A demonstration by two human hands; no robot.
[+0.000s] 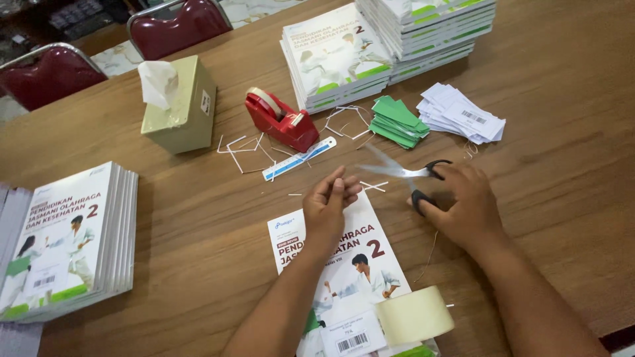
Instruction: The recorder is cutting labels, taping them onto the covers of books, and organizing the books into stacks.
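Your right hand (463, 201) grips the black-handled steel scissors (413, 175), fingers through the loops, the open blades pointing left toward your left hand (333, 201). The scissors hover over the brown wooden table (562, 119), just right of the white softcover book with a karate picture (350, 264) lying before you. Your left hand rests on that book's top edge, fingers loosely curled together, holding nothing you can make out. A cream roll of wide tape (415, 315) stands on the book's lower right corner.
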